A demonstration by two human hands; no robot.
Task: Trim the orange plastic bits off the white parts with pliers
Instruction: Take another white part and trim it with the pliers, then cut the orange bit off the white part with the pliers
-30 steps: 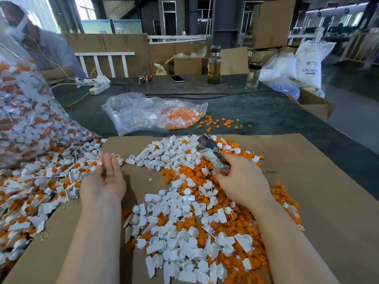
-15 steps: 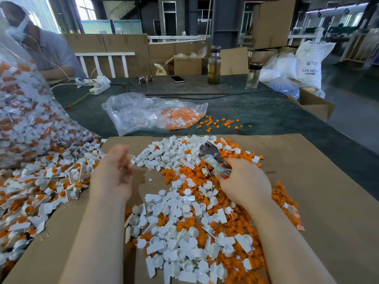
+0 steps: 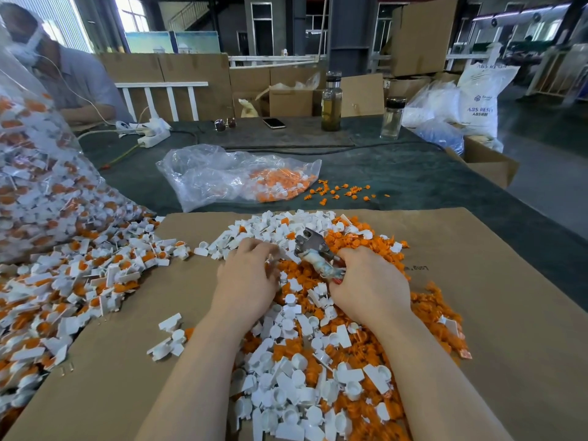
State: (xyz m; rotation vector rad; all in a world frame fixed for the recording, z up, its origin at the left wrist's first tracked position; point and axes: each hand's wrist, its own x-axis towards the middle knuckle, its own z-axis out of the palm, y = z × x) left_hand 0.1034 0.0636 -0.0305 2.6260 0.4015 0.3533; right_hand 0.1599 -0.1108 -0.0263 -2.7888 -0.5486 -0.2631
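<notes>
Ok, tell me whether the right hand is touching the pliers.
Touching. The head view shows the right hand gripping the pliers by the handles, fingers curled round them.

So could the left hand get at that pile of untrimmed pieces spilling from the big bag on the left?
Probably yes. The left hand sits at the middle heap beside the pliers, and only bare cardboard lies between it and the untrimmed pile. Nothing blocks a sideways reach.

Both forearms are bare, no sleeves showing. The left hand and right hand wear no gloves or rings.
</notes>
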